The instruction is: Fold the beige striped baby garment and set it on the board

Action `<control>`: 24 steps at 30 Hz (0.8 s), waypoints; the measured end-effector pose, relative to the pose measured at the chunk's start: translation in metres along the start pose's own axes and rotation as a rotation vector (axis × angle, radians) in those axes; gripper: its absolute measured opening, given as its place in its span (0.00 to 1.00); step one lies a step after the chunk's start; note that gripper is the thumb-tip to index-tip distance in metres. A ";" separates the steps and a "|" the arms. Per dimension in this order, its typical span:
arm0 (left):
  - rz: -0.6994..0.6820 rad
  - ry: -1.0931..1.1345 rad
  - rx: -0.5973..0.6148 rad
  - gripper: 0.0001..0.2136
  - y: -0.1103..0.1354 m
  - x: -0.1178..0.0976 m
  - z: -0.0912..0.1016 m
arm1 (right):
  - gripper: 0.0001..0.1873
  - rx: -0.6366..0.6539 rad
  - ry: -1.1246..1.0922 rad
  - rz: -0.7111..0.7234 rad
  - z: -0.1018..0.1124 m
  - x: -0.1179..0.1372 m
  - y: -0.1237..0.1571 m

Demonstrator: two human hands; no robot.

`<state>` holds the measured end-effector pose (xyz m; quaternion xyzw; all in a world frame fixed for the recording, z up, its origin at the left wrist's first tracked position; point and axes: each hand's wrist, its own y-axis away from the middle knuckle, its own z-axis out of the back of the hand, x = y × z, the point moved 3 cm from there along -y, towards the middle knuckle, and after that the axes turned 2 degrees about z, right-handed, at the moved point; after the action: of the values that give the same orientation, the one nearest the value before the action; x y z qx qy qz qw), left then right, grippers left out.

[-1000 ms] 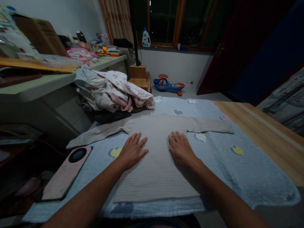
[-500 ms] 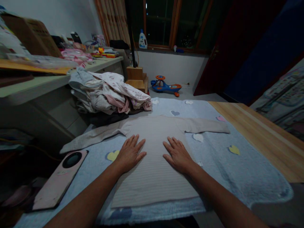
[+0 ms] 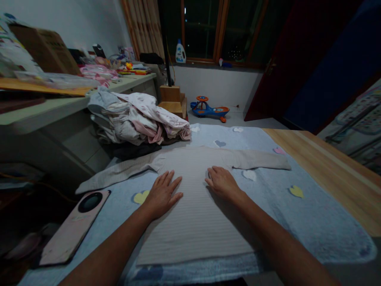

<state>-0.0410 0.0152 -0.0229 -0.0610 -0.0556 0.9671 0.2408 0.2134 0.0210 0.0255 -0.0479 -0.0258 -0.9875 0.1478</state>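
Note:
A pale, finely striped long-sleeved shirt [image 3: 193,222] lies spread flat on a light blue blanket [image 3: 268,214], both sleeves stretched out sideways. My left hand [image 3: 164,194] rests flat on the left part of the shirt's body, fingers spread and nothing held. On the right part of its chest is my right hand [image 3: 223,182], its fingers loosely bent with the tips at the cloth. No fold of fabric shows between them, though the palm side is hidden. Left of the shirt lies a pink phone [image 3: 74,228] with a round dark camera ring, close below the left cuff.
A heap of clothes [image 3: 133,115] sits at the blanket's far left, beside a cluttered desk [image 3: 125,85]. Bare wooden tabletop [image 3: 321,159] shows along the right. On the floor beyond stand a wooden step-shaped piece [image 3: 172,101] and a blue-orange ride-on toy [image 3: 210,109].
My right hand has gone from lying flat with spread fingers to a bent-fingered pose, its wrist raised, slightly farther up the shirt. My left hand stays in place. The view has shifted slightly.

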 end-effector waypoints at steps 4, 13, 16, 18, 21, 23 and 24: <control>-0.002 0.014 0.004 0.28 0.000 0.000 0.003 | 0.31 -0.087 -0.045 0.046 -0.017 -0.006 -0.018; 0.043 0.016 0.013 0.27 -0.001 -0.001 0.004 | 0.31 -0.106 -0.072 -0.137 -0.037 -0.030 -0.018; 0.073 0.015 0.007 0.27 0.000 0.000 0.002 | 0.32 -0.104 -0.078 -0.190 -0.038 -0.031 -0.019; 0.087 0.010 0.012 0.27 0.000 -0.001 0.002 | 0.33 -0.104 -0.076 -0.223 -0.039 -0.032 -0.020; 0.108 -0.010 0.041 0.27 -0.004 -0.004 0.005 | 0.33 -0.112 -0.075 -0.252 -0.040 -0.033 -0.022; 0.129 -0.030 0.077 0.26 -0.010 -0.008 0.009 | 0.33 -0.131 -0.076 -0.252 -0.040 -0.034 -0.022; 0.134 -0.039 0.090 0.26 -0.014 -0.010 0.010 | 0.33 -0.145 -0.079 -0.238 -0.040 -0.034 -0.023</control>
<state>-0.0269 0.0222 -0.0098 -0.0350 -0.0126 0.9835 0.1768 0.2356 0.0500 -0.0183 -0.0939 0.0341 -0.9947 0.0245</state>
